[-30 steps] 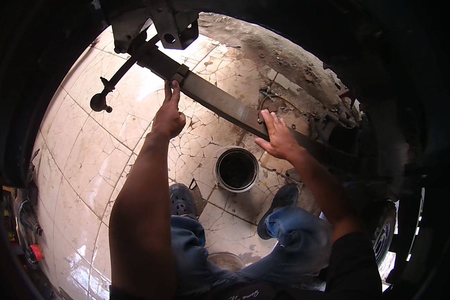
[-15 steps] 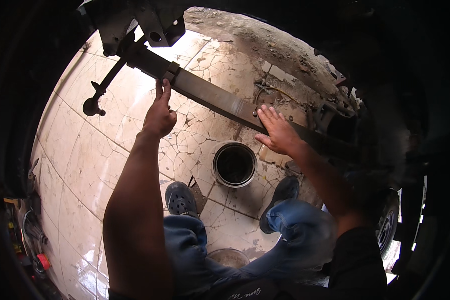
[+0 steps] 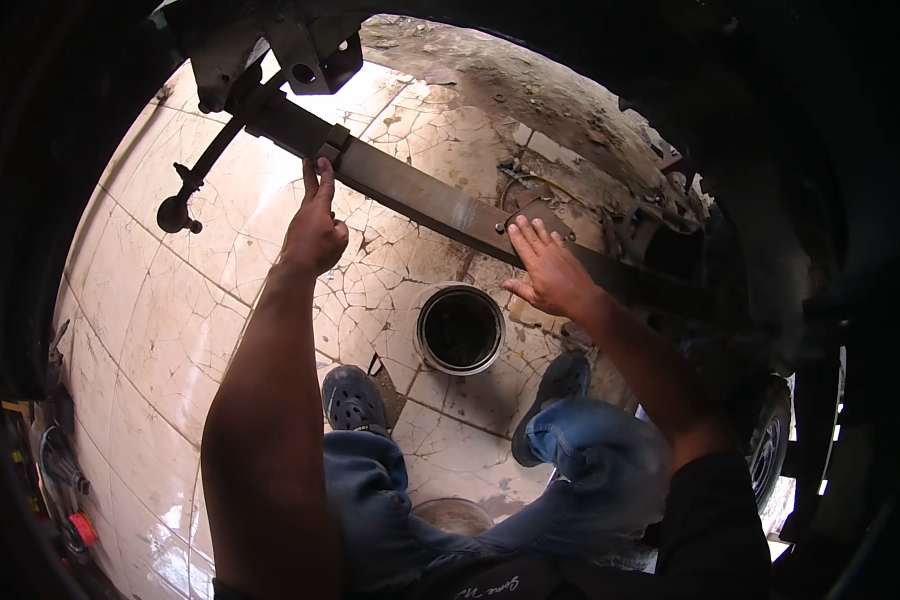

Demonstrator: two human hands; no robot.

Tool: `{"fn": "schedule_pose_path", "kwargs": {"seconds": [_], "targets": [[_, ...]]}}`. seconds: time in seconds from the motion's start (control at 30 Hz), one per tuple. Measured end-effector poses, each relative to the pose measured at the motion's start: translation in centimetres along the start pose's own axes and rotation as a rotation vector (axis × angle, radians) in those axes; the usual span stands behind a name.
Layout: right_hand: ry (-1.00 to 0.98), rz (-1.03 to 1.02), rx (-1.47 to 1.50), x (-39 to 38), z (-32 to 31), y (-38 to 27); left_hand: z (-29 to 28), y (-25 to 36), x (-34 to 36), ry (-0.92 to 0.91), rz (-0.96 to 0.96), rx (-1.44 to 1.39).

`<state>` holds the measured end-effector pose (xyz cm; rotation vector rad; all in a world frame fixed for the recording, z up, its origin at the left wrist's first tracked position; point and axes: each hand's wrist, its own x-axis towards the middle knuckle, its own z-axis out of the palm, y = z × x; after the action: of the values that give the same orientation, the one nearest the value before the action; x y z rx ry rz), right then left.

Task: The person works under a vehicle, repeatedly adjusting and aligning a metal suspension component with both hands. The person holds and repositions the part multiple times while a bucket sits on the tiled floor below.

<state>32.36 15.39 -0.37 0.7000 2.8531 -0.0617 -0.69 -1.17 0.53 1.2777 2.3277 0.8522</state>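
The largest thing is the floor (image 3: 150, 320) of pale tiles, with many cracks, which fills the left and the middle of the frame. At the bottom centre are the person's blue jeans (image 3: 590, 455), the knees set apart. A strip of rough dirty ground (image 3: 510, 75) runs along the upper right. The long flat metal bar (image 3: 410, 185) goes slantwise from the upper left to the right side, where it becomes lost in the dark. At its upper-left end there is a dark metal bracket (image 3: 315, 60) with a round hole. Beside it a thin rod (image 3: 210, 155) with a round end points down and left.

In the centre, below the bar, an open round bucket (image 3: 425, 350) stands on the floor (the inside looks very dark). The right hand (image 3: 552, 268) lies on the bar, right of centre; its grip is not closed, the fingers being straight and the thumb apart. The left hand (image 3: 315, 232) reaches to the upper left: two fingers are stretched and slightly apart, the others folded, and its grip is clamped on nothing visible. Its fingertips are at the small metal clip (image 3: 334, 145), which goes around the bar.
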Motion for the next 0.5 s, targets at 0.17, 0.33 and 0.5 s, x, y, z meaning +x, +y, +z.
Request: {"fn": "schedule_pose_path", "kwargs": {"seconds": [0.17,0.33,0.5], "targets": [[-0.012,0.044,0.040,1.7,-0.6,0.2,-0.1,1.3,0.0,-0.038,-0.075,0.019],[0.001,0.008,0.076,1.8,-0.6,0.4,-0.5,0.5,-0.2,-0.021,-0.030,0.017],[-0.017,-0.009,0.097,0.3,-0.6,0.6,-0.2,0.3,-0.2,-0.021,-0.017,-0.006]]}}
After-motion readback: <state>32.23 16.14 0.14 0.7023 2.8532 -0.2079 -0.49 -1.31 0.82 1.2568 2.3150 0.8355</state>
